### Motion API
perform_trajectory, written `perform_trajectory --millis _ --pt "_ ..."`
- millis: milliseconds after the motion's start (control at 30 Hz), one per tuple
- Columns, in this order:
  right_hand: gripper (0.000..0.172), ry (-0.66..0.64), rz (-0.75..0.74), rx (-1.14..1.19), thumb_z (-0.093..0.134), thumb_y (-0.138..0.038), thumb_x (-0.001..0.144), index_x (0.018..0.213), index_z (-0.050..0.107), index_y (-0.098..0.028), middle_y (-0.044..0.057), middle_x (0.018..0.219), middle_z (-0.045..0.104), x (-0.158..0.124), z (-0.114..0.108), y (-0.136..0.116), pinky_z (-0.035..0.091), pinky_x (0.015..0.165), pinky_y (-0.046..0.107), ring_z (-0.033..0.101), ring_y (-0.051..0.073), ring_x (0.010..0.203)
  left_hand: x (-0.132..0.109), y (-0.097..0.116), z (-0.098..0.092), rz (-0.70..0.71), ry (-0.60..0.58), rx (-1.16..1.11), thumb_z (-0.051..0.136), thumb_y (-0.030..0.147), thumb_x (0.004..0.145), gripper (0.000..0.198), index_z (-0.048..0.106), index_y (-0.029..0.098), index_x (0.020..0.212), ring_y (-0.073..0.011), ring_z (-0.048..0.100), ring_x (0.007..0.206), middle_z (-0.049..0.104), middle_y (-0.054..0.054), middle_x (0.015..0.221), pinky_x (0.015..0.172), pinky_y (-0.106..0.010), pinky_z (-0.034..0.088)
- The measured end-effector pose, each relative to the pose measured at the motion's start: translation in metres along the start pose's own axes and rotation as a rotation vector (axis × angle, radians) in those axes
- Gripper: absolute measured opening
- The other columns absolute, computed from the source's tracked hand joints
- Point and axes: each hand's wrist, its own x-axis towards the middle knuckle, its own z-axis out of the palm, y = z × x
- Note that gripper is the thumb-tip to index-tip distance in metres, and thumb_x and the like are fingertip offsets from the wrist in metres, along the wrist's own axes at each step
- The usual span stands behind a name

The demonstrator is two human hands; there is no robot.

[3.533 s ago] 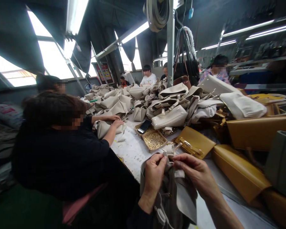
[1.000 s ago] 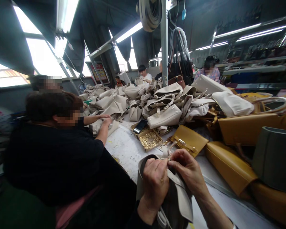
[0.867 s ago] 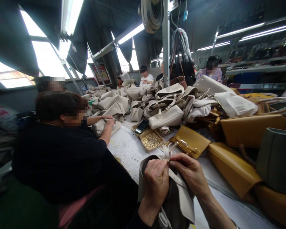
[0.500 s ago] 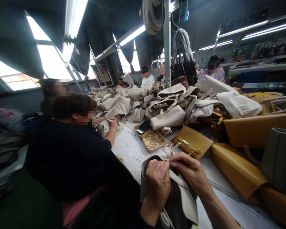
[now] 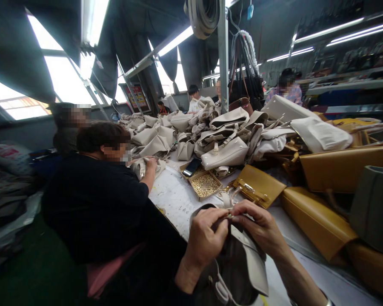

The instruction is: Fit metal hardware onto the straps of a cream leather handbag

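Here on my feed, the bag stands at the near end of the bench, mouth up, pale flap falling to the right. I have both hands right at its top. My left hand comes in from the left side, forefinger reaching to the bag's top, thumb a little below and apart from it; whether those fingers grip anything, I can't tell. My right hand meets it there, thumb and forefinger clamped on the bag's top, the two sets of tips almost touching. Whatever fine bit sits between them is too small for me to read.

Just beyond, towards the bench's left edge, I see a tray of gold studs, with a phone lying just behind it. To the tray's right, a mustard bag lies flat. Beige bags heap up further back. Over on the left edge, a co-worker in a dark top has a hand on another beige bag, buckle showing.
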Motion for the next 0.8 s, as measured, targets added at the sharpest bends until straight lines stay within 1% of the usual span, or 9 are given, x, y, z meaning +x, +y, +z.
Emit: perform_trajectory --millis 100,167,233,333,433,600,667,767,800 --pt "0.010 0.043 0.015 0.027 0.075 -0.034 0.088 0.087 0.077 -0.024 0.003 0.088 0.075 -0.005 -0.002 0.004 0.052 0.075 0.030 0.067 0.021 0.082 0.018 -0.007 -0.019 -0.027 -0.012 -0.017 0.058 0.007 0.084 0.029 0.074 0.019 0.105 -0.0209 0.071 0.105 0.077 -0.007 0.109 0.097 -0.035 0.056" --pt "0.009 0.068 0.018 0.069 0.074 -0.033 0.088 0.090 0.079 -0.025 0.005 0.093 0.077 -0.009 -0.002 0.008 0.054 0.078 0.032 0.069 0.023 0.086 0.032 -0.012 -0.028 -0.012 -0.099 0.075 0.059 0.007 0.081 0.033 0.074 0.019 0.107 -0.0227 0.069 0.111 0.076 -0.008 0.114 0.103 -0.037 0.052" --pt "0.008 0.074 0.000 0.118 0.074 -0.032 0.089 0.091 0.079 -0.026 0.005 0.094 0.078 -0.012 -0.002 0.011 0.056 0.081 0.034 0.070 0.024 0.090 0.046 -0.015 -0.033 0.015 -0.298 0.152 0.061 0.009 0.078 0.034 0.075 0.020 0.107 -0.0246 0.069 0.110 0.077 -0.007 0.114 0.101 -0.037 0.052" --pt "0.006 0.048 -0.032 0.163 0.074 -0.029 0.089 0.091 0.079 -0.027 0.005 0.093 0.078 -0.013 -0.003 0.012 0.056 0.082 0.035 0.070 0.025 0.091 0.068 -0.022 -0.033 0.041 -0.606 0.132 0.056 0.010 0.078 0.030 0.078 0.024 0.095 -0.0218 0.072 0.094 0.079 -0.003 0.096 0.087 -0.029 0.054" --pt "0.005 0.019 -0.039 0.189 0.074 -0.028 0.089 0.090 0.079 -0.027 0.005 0.091 0.077 -0.013 -0.006 0.011 0.056 0.080 0.034 0.070 0.023 0.088 0.086 -0.033 -0.029 0.044 -0.828 0.081 0.057 0.011 0.077 0.028 0.078 0.025 0.088 -0.0180 0.071 0.080 0.078 0.001 0.084 0.073 -0.022 0.051" --pt "0.006 -0.008 -0.001 0.282 0.075 -0.030 0.089 0.088 0.077 -0.025 0.004 0.087 0.075 -0.012 -0.011 0.013 0.054 0.077 0.029 0.068 0.020 0.085 0.101 -0.055 -0.012 -0.017 -0.931 0.154 0.073 0.028 0.074 0.027 0.077 0.023 0.100 -0.0182 0.068 0.079 0.076 0.000 0.089 0.066 -0.021 0.045" --pt "0.006 -0.002 0.023 0.333 0.075 -0.030 0.090 0.088 0.076 -0.024 0.003 0.087 0.074 -0.011 -0.011 0.015 0.054 0.077 0.028 0.068 0.018 0.083 0.101 -0.058 -0.004 0.022 -0.977 0.133 0.074 0.031 0.076 0.028 0.075 0.023 0.102 -0.0165 0.066 0.078 0.074 0.001 0.088 0.065 -0.020 0.043" --pt "0.009 0.022 0.067 0.377 0.076 -0.032 0.089 0.087 0.074 -0.023 0.002 0.086 0.073 -0.011 -0.011 0.018 0.053 0.074 0.026 0.067 0.017 0.080 0.097 -0.057 0.003 0.118 -0.982 0.130 0.067 0.031 0.084 0.014 0.074 0.020 0.089 -0.0152 0.062 0.076 0.070 0.001 0.080 0.066 -0.021 0.040" --pt "0.010 0.029 0.080 0.386 0.076 -0.032 0.089 0.087 0.073 -0.023 0.003 0.085 0.072 -0.011 -0.011 0.018 0.053 0.073 0.026 0.066 0.017 0.079 0.095 -0.056 0.003 0.136 -0.967 0.136 0.064 0.032 0.088 0.017 0.073 0.019 0.083 -0.0151 0.060 0.074 0.069 0.000 0.076 0.065 -0.021 0.039"
